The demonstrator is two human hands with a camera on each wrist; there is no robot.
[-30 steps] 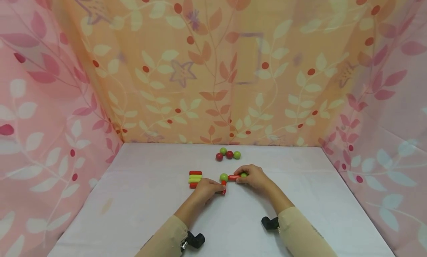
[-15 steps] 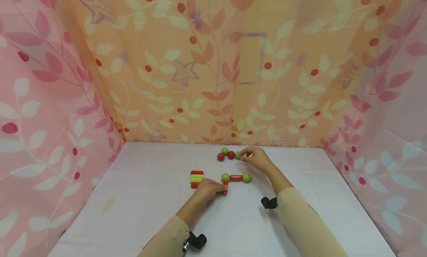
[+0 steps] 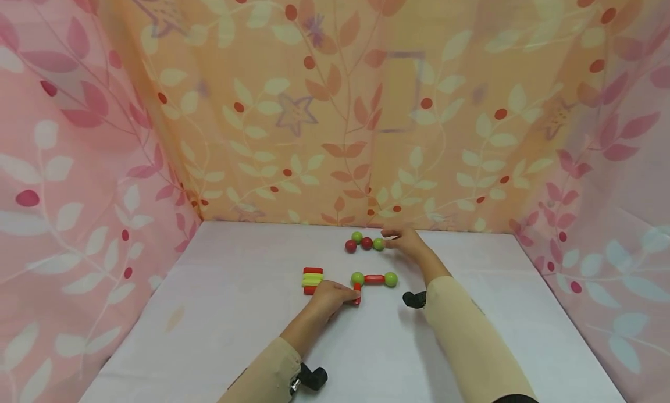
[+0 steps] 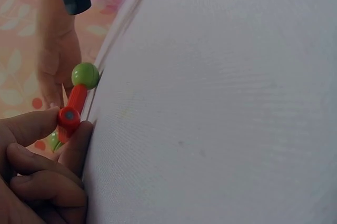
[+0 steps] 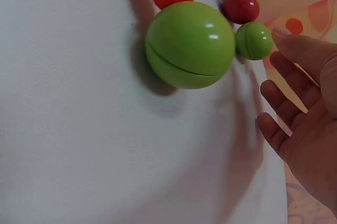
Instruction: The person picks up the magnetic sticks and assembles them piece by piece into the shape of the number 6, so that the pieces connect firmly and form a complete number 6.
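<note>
My left hand (image 3: 331,298) pinches a short red rod (image 3: 358,292) between thumb and forefinger; the rod's round end (image 4: 69,117) faces the left wrist view. This rod meets a green ball (image 3: 357,279), from which a second red rod (image 3: 374,280) runs right to another green ball (image 3: 391,280), forming a corner on the white table. Farther back, my right hand (image 3: 410,246) is beside the rightmost loose green ball (image 3: 379,244). In the right wrist view its fingers (image 5: 287,103) are parted and relaxed, fingertips right by that ball (image 5: 254,41).
Left of the joined pieces, red and yellow-green rods (image 3: 313,280) lie side by side, partly behind my left hand. Two red balls (image 3: 367,243) and another green ball (image 3: 357,237) sit at the back. Patterned cloth walls (image 3: 293,159) border the table (image 3: 235,310).
My right hand has let go of the joined rod and ball and moved back to the loose balls. The left hand keeps its pinch on the red rod.
</note>
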